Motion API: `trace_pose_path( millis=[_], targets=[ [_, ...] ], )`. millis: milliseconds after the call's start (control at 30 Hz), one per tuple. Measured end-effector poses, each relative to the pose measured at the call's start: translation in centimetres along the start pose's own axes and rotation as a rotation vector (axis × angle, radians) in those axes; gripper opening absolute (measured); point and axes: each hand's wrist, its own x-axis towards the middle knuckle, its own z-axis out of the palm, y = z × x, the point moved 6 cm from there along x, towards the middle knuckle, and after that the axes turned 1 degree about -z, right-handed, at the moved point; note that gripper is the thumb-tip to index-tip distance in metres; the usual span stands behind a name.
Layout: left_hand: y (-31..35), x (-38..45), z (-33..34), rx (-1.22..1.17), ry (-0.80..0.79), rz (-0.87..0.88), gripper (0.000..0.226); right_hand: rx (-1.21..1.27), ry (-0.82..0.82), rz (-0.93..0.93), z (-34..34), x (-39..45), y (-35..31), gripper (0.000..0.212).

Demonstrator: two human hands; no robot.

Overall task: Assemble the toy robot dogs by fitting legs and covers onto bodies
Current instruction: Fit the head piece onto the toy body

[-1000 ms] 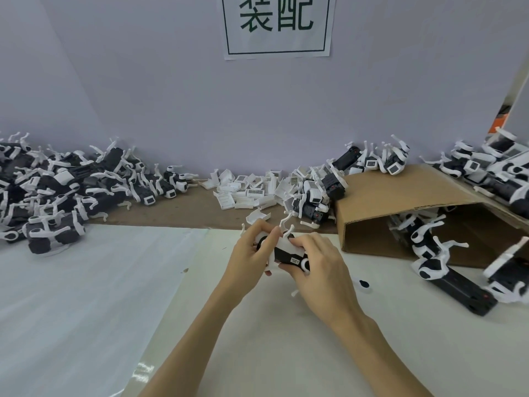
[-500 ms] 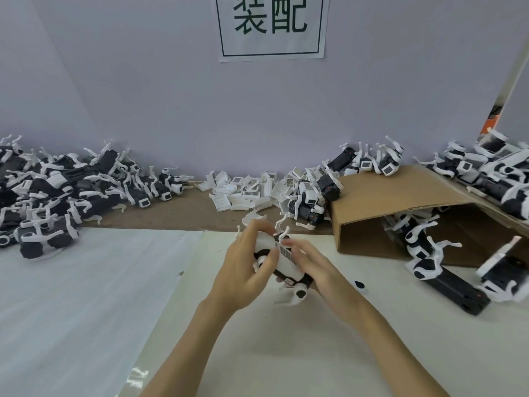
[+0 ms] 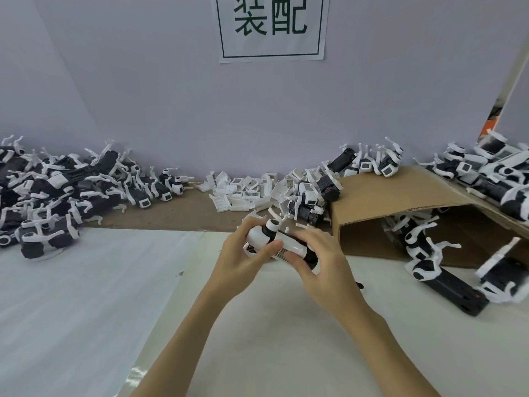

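both hands meet over the middle of the table. the left hand wraps its fingers around the front end of one toy dog, thumb lying across the white cover. the right hand closes on the back end, thumb pressed on the cover's striped label, fingers curled over the black body. the dog is held just above the table, not resting on it, with a white leg sticking up behind the fingers.

the step looks like seating the cover onto the body. to do it well, keep the left grip steady as a brace, press evenly with both thumbs so the cover goes on flat and not cocked to one side, and keep the fingers off the thin legs, which probably bend or pop out easily.

the table is pale and smooth, with a white sheet on its left half. farther off, a heap of dogs sits at left, loose white covers lie at the back centre, and a tipped cardboard box spills more dogs at right. behind stands a plain lilac wall with a paper sign.
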Motion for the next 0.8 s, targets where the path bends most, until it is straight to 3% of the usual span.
trace_pose_path(
  millis=[100, 200, 267, 367, 433, 533, 633, 700, 800],
  targets=[
    [0.0, 0.0, 0.1, 0.092, 0.012, -0.005, 0.027, 0.057, -0.032, 0.073, -0.3, 0.3, 0.2, 0.029],
    [0.5, -0.4, -0.1, 0.305, 0.178, 0.032, 0.043, 0.275, -0.173, 0.197, 0.2, 0.0, 0.9, 0.018],
    [1.3, -0.6, -0.3, 0.359, 0.228, 0.124, 0.048, 0.464, -0.286, 0.301, 0.9, -0.3, 1.1, 0.031],
    [0.5, -0.3, 0.1, 0.141, -0.058, 0.012, 0.054, 0.636, -0.398, 0.413, 1.6, -0.9, 1.7, 0.053],
    [0.1, -0.2, 0.5, 0.068, -0.154, -0.060, 0.046, 0.710, -0.401, 0.470, 1.9, -1.2, 2.1, 0.049],
    [0.0, -0.1, 0.3, 0.074, 0.066, -0.073, 0.049, 0.587, -0.330, 0.407, 2.1, -1.0, 1.4, 0.029],
    [-0.4, -0.1, 0.8, 0.112, 0.229, -0.136, 0.060, 0.217, -0.308, 0.223, 2.7, -1.3, 0.3, 0.046],
    [-0.2, -0.3, 1.3, 0.227, 0.244, -0.142, 0.065, -0.007, -0.229, 0.155, 2.7, -1.4, 0.3, 0.047],
    [0.1, -0.4, 1.2, 0.338, 0.232, -0.085, 0.062, 0.064, -0.248, 0.187, 2.7, -1.5, 1.1, 0.042]
  ],
)
